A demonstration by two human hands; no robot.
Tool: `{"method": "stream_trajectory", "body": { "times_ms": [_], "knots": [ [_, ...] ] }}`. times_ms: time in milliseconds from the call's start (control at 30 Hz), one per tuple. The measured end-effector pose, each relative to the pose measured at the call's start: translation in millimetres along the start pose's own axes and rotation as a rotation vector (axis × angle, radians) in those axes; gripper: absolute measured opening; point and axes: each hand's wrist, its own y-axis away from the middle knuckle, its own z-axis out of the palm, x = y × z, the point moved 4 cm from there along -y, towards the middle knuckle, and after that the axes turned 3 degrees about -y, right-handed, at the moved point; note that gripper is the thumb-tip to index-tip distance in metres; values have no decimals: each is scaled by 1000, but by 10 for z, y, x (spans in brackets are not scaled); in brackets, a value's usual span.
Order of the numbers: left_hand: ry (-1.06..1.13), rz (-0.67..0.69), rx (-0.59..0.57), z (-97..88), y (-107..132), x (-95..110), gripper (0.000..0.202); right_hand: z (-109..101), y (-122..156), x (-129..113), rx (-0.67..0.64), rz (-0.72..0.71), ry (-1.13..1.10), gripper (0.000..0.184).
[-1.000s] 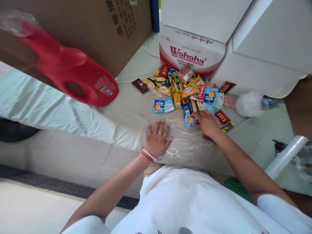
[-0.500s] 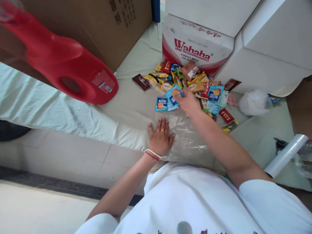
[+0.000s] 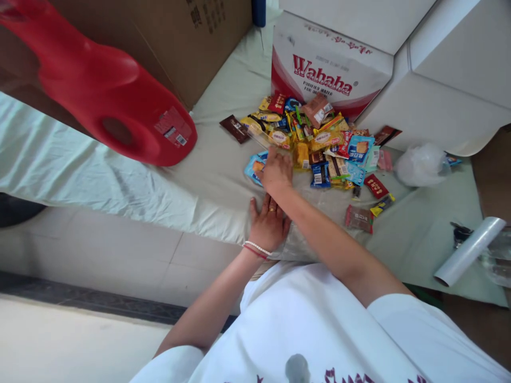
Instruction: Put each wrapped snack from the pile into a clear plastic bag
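My left hand (image 3: 269, 224) lies flat with fingers spread on a clear plastic sheet (image 3: 315, 213) at the near edge of the pale cloth-covered surface. My right hand (image 3: 276, 171) reaches across over it and rests on the light-blue snack packets (image 3: 254, 166) at the left of the pile; its fingertips are hidden, so its grip is unclear. A pile of several small snack packets (image 3: 319, 141) lies just beyond, in yellow, blue, red and brown. A brown packet (image 3: 235, 128) lies apart at the pile's left, a reddish one (image 3: 359, 218) nearer me on the right.
A big red jug (image 3: 107, 106) lies on its side at the left. A brown carton (image 3: 191, 37) and a white Wahaha box (image 3: 325, 80) stand behind the pile, white boxes (image 3: 451, 80) at the right. A crumpled white bag (image 3: 417, 165) and a film roll (image 3: 469, 250) lie right.
My right hand has swept from the right side of the pile to the left, carrying a blue packet over to the other blue packets. My left hand has stayed flat on the plastic.
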Motion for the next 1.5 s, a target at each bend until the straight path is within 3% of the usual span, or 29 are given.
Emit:
{"method": "stream_trajectory", "body": {
  "times_ms": [167, 233, 300, 400, 467, 600, 667, 733, 800, 867, 967, 1067, 1133, 1267, 1500],
  "knots": [
    [12, 27, -17, 21, 7, -13, 60, 104, 112, -314, -165, -179, 10, 41],
    [11, 11, -15, 16, 6, -14, 59, 19, 149, -334, -254, -253, 10, 31],
    [7, -13, 1, 4, 10, -6, 60, -200, 148, -275, -277, -313, 21, 28],
    [1, -6, 44, -20, 38, 27, 63, -634, 73, -61, -123, -340, 79, 31],
    [0, 0, 77, -34, 83, 33, 65, -762, 29, 108, -95, -353, 157, 30],
    [-22, -3, 263, -101, 244, -50, 61, -531, 28, 430, -261, -348, 283, 25],
    [-29, 146, 322, -112, 324, -62, 49, -441, 57, 579, -260, -345, 270, 25],
    [-18, 365, 269, -80, 369, -31, 43, -512, 101, 750, -188, -325, 213, 27],
    [-14, 449, 178, -42, 353, -3, 40, -747, 179, 947, -78, -274, 95, 29],
    [-26, 354, 113, -25, 277, 6, 44, -1023, 310, 1114, -45, -250, -66, 30],
    [-49, 203, 36, -17, 170, 38, 60, -1195, 583, 1174, -311, -348, -199, 28],
    [-76, 172, -19, -5, 140, 58, 67, -1020, 846, 1099, -607, -462, -85, 25],
    [-102, 142, -27, -2, 154, 37, 70, -815, 946, 1069, -655, -474, 51, 28],
    [-151, 118, -33, 13, 203, 67, 65, -514, 1095, 1053, -531, -481, 155, 46],
    [-170, 86, -47, 42, 123, 316, 61, -393, 1287, 1013, -397, -670, 22, 64]
  ]
}}
